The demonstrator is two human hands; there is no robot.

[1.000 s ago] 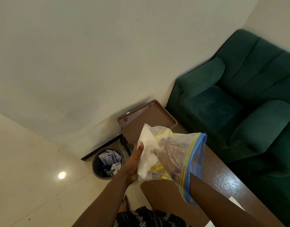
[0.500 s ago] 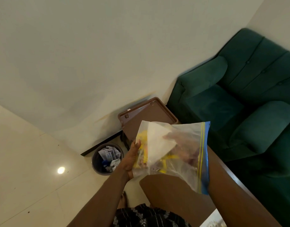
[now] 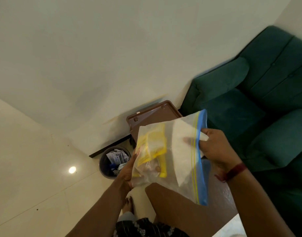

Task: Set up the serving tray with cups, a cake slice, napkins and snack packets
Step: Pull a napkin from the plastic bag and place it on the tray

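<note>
A clear zip bag (image 3: 184,170) with a blue and yellow seal hangs in the air above the brown table (image 3: 177,207). Inside it lie yellow snack packets (image 3: 153,147) and a white napkin (image 3: 182,139). My left hand (image 3: 128,170) grips the bag's closed bottom end. My right hand (image 3: 215,147) is at the bag's mouth and pinches the white napkin, whose corner sticks out past the seal. A brown serving tray (image 3: 157,113) sits at the table's far end, behind the bag, with nothing visible on its exposed part.
A round bin (image 3: 112,161) with paper scraps stands on the pale tiled floor left of the table. A green sofa (image 3: 259,103) fills the right side, close to the table's edge. A white wall rises behind the tray.
My right hand, which was deep inside the bag, has drawn back to its mouth with the white napkin. The bag has swung so its seal faces right.
</note>
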